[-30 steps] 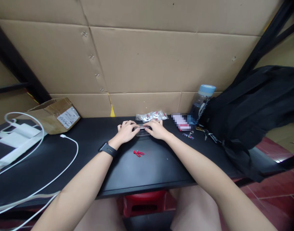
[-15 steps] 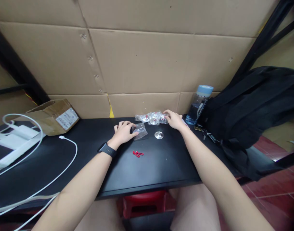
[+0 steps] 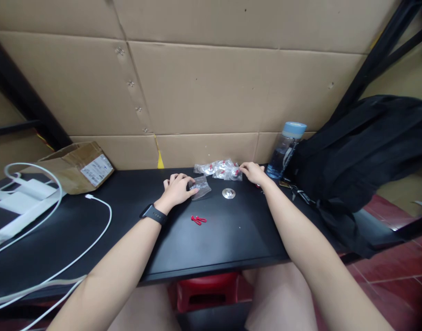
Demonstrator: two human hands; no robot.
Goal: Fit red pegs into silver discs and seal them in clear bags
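My left hand (image 3: 176,189) is closed on the left edge of a clear plastic bag (image 3: 201,188) lying on the black table (image 3: 211,248). At the back, my right hand (image 3: 252,173) touches the right end of a row of several clear packets (image 3: 222,170) with silver discs and red bits inside; its fingertips are pressed together at a packet's edge. A loose silver disc (image 3: 228,193) lies flat between my hands, nearer the right one. Two small red loops (image 3: 199,220) rest closer to the front. Something red shows partly under my right hand.
An open cardboard box (image 3: 76,168), white chargers (image 3: 27,195) and a white cable (image 3: 109,220) are on the left. A bottle with a blue lid (image 3: 286,149), keys (image 3: 293,191) and a black backpack (image 3: 366,161) stand at the right. Cardboard lines the back.
My right hand has shifted slightly right and down, and its fingers have drawn together at the rightmost packet, which has moved slightly. My left hand has stayed on the bag.
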